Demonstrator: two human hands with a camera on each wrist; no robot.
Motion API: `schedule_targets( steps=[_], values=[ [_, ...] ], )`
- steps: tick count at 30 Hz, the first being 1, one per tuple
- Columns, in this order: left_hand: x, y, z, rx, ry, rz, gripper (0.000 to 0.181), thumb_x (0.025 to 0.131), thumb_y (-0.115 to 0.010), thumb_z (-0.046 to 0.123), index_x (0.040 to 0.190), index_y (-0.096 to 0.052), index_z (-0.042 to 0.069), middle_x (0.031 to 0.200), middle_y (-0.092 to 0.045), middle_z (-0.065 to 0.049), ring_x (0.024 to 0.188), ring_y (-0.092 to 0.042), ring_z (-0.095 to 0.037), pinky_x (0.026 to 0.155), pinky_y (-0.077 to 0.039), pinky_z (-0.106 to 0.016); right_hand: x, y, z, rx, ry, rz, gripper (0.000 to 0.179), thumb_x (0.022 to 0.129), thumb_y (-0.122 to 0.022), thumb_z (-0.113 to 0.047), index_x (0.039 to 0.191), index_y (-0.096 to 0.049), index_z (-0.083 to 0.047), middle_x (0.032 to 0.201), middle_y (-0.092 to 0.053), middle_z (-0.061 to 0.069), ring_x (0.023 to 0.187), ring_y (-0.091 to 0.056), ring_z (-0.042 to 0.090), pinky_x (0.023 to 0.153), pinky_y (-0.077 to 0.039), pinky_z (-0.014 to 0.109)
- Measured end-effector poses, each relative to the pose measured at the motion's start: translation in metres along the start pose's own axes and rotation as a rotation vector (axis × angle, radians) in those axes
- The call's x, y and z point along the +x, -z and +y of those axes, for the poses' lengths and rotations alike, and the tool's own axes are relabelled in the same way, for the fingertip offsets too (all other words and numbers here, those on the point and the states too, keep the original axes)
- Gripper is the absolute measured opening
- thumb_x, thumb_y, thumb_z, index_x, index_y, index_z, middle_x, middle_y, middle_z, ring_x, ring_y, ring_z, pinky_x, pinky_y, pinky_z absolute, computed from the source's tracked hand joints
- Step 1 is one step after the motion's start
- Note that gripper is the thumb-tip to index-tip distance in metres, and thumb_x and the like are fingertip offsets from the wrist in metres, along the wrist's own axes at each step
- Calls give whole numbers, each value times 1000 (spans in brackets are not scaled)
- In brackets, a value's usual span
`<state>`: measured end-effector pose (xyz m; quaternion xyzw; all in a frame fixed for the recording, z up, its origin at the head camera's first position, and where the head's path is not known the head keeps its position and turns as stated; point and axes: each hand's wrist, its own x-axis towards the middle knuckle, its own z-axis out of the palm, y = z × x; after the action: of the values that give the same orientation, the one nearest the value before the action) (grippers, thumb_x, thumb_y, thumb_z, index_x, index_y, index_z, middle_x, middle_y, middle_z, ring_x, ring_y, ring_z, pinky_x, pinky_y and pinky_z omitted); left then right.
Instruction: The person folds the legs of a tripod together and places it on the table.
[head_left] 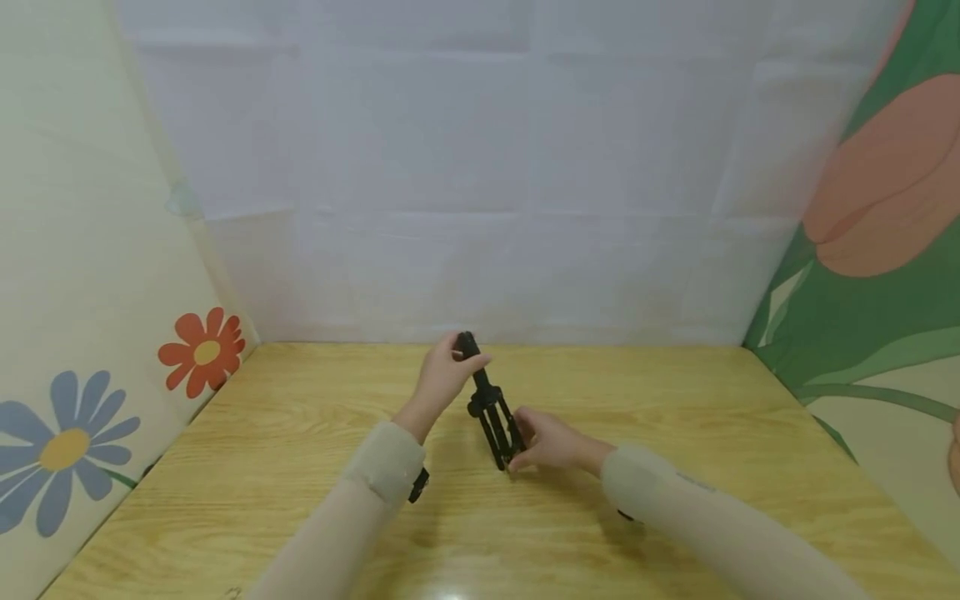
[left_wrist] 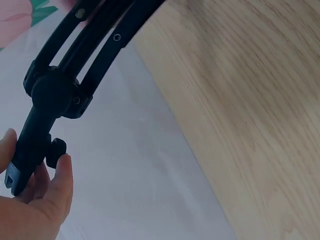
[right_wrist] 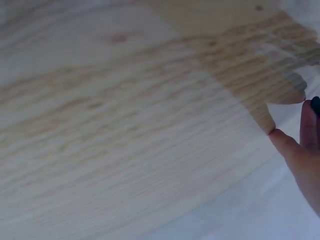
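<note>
A small black tripod (head_left: 491, 408) is held tilted over the table, its top toward the back left and its legs toward the front right. My left hand (head_left: 441, 379) grips its upper post between thumb and fingers. In the left wrist view, the fingers of the left hand (left_wrist: 42, 205) wrap the post's end beside a small knob (left_wrist: 56, 153), below the hub where the legs of the tripod (left_wrist: 52, 92) join. Around the lower legs, my right hand (head_left: 551, 440) pinches with thumb and fingers. Only a dark tip shows by the right hand (right_wrist: 307, 155) in the right wrist view.
The wood-grain table (head_left: 300, 467) meets a creased white sheet (head_left: 420, 167) at the back. A flower-printed panel (head_left: 90, 275) stands at the left, and a green panel with a pink flower (head_left: 885, 333) at the right. Dark wrist straps show at both sleeves.
</note>
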<state>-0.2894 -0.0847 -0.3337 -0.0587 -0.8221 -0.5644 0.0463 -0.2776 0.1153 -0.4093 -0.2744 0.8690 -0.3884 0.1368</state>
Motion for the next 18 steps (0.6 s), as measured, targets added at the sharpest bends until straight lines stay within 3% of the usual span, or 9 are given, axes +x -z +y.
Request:
schedule_targets(
  steps=[5, 9, 18],
  values=[
    [1, 1, -2, -56, 9, 14, 50, 91, -71, 18, 134, -53, 2, 126, -57, -18, 112, -57, -33, 91, -49, -49, -3, 3, 3, 29, 21, -8, 51, 79, -83, -13, 117, -53, 2, 102, -58, 5, 94, -56, 20, 81, -51, 37],
    [2, 3, -3, -100, -8, 4, 51, 90, -70, 11, 136, -51, 0, 125, -56, -20, 114, -57, -35, 94, -48, -47, -4, 10, 8, 97, 37, -37, 47, 81, -79, -9, 118, -53, 2, 104, -59, 6, 97, -57, 22, 87, -51, 38],
    [3, 4, 0, -225, -24, -75, 52, 92, -64, 0, 141, -46, -2, 128, -57, -23, 122, -54, -35, 99, -46, -43, -5, 16, 13, 170, 89, -90, 47, 85, -75, -5, 123, -52, 6, 114, -62, 15, 107, -59, 31, 93, -50, 44]
  ],
)
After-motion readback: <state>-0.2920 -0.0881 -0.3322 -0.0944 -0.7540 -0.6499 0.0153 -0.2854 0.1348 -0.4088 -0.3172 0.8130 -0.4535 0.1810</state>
